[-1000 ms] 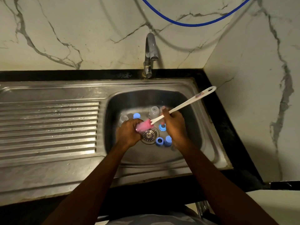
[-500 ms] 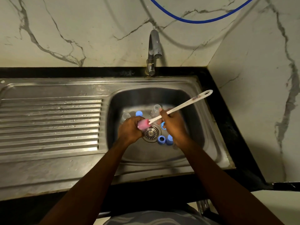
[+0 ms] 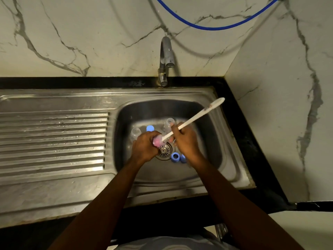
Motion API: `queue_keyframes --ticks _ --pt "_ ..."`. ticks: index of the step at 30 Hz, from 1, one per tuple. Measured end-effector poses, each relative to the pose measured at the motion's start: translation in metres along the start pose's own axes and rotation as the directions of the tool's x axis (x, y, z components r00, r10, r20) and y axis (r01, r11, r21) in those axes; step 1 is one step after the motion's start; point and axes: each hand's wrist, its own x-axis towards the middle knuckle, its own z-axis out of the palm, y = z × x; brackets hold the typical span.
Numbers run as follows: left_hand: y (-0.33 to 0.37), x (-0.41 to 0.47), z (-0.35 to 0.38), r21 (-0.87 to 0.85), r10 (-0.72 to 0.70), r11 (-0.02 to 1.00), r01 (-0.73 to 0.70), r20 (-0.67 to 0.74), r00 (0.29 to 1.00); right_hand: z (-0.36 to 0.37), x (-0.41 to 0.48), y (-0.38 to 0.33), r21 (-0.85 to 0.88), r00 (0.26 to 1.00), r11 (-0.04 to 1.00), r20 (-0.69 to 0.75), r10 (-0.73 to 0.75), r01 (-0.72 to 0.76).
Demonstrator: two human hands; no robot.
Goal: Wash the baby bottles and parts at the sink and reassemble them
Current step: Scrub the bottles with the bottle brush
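Head view: left hand point(image 3: 144, 147) curls round a clear bottle point(image 3: 154, 140) over the drain, mouth facing right hand point(image 3: 185, 139). Right hand fists the brush point(image 3: 194, 118) handle, so the pink head goes in straight. Blue rings point(image 3: 175, 156) just below right hand. Sink point(image 3: 232, 141) walls close, so short strokes are probably safest.

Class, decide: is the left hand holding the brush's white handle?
No, the right hand grips the brush handle; the left hand holds a clear part.

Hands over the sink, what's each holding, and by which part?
Right hand grips the brush low on its handle; left hand grips a clear part round its sides.
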Motion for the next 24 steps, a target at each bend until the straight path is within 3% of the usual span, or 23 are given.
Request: queue_keyframes --ticks 3,5,8,12,13,16,20,24 --pt "-0.01 -0.002 -0.006 0.025 -0.031 0.999 0.032 -0.048 0.998 -0.011 0.007 -0.003 0.15 0.974 0.989 -0.223 0.035 -0.001" --pt "0.002 -0.002 -0.008 0.065 0.04 0.997 -0.034 -0.082 0.996 -0.001 -0.002 -0.001 0.158 0.981 0.987 -0.195 0.012 0.019" --pt "0.004 -0.002 -0.006 0.08 0.072 0.995 -0.066 -0.069 0.995 -0.004 -0.009 -0.005 0.077 0.999 0.997 0.022 -0.035 0.033" --pt "0.003 -0.001 -0.008 0.101 0.015 0.995 -0.008 -0.073 0.997 -0.012 0.002 -0.003 0.15 0.97 0.989 -0.242 0.017 0.02" --pt "0.009 0.0 -0.007 0.12 0.049 0.992 -0.041 -0.07 0.996 -0.004 0.0 0.0 0.158 0.969 0.987 -0.248 0.02 0.02" --pt "0.006 0.001 -0.005 0.102 0.076 0.992 -0.07 -0.056 0.996 0.001 -0.007 0.004 0.074 0.999 0.997 -0.043 -0.009 0.012" --pt "0.0 0.001 -0.009 0.104 0.007 0.995 -0.001 -0.052 0.999 -0.006 0.001 0.003 0.17 0.964 0.985 -0.265 0.036 0.01" --pt "0.007 -0.001 -0.004 0.049 0.028 0.998 -0.026 -0.022 0.999 0.004 -0.005 0.002 0.081 0.999 0.997 -0.043 -0.002 0.006"
